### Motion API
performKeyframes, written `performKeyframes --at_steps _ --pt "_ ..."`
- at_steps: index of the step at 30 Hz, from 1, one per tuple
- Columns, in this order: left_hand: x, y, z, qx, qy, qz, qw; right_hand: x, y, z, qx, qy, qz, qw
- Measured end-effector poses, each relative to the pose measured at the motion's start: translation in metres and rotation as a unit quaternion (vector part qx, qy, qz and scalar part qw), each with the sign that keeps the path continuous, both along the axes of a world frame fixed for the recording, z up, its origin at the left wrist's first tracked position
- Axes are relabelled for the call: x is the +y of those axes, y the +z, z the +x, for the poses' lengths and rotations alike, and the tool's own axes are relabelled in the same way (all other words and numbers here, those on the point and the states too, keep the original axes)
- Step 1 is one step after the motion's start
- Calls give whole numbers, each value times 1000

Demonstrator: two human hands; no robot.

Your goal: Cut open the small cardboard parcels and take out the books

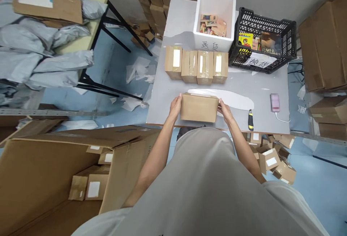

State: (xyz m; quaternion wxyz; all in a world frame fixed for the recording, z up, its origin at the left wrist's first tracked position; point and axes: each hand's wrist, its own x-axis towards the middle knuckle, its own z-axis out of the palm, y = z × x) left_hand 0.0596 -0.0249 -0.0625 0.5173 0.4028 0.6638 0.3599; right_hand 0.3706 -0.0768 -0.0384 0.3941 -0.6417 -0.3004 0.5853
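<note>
Squarely between hands (176,106), box (199,108).

Matt brown cardboard box (199,108) here, smooth-faced; beyond it, four tan cardboard cartons (205,67) with glossy tape; further beyond, a matt white foam-like bin (213,43); right of that bin, a black plastic lattice crate (262,41).
</note>
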Motion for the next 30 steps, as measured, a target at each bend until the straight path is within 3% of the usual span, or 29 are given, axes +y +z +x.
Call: performKeyframes --at_steps 5,11,16,24,27,30 --pt "-30 12 -9 -24 40 13 999 -26 7 -3 -57 -43 68 995" --pt "-57 1 -9 -1 21 -68 997 -40 -15 -3 -108 -17 16 994" --pt "-64 -3 -12 -3 4 -72 997 -46 -22 2 -97 0 23 995" --pt "-55 -5 -7 4 6 -70 998 -38 -26 10 -95 -12 26 995" --pt "-36 -8 -14 17 26 -64 997 -21 -27 22 -106 -33 33 993" --pt "-2 -10 -31 23 38 -53 998 9 -26 39 -124 -51 33 990"
